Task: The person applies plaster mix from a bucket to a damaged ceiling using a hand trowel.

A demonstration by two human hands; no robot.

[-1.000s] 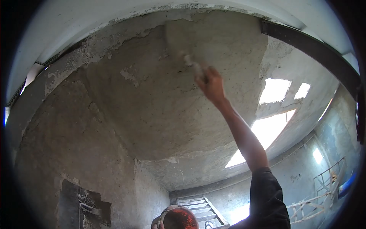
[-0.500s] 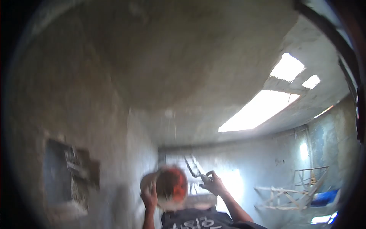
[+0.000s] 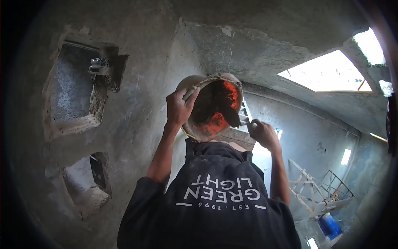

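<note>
My left hand (image 3: 180,108) grips the rim of a bucket (image 3: 191,81) at its left side, fingers hooked over the edge. The bucket tilts so that its mouth faces me. Its inside is orange, partly coated with dark, wet-looking mortar (image 3: 211,99). My right hand (image 3: 265,135) is closed around the handle of a trowel (image 3: 232,117), right of the bucket. The trowel's dark blade reaches over the rim into the bucket's mouth, and its tip merges with the mortar.
At left, the rough grey wall has a large recess (image 3: 70,83) and a smaller one (image 3: 87,180). A ladder (image 3: 245,112) shows behind the bucket. To the right are a wooden frame (image 3: 309,186), a blue container (image 3: 329,226) and a bright opening (image 3: 327,72).
The view has tilted down, bringing more of the shirt into sight. The trowel, held up apart from the bucket before, now has its blade inside the bucket's mouth.
</note>
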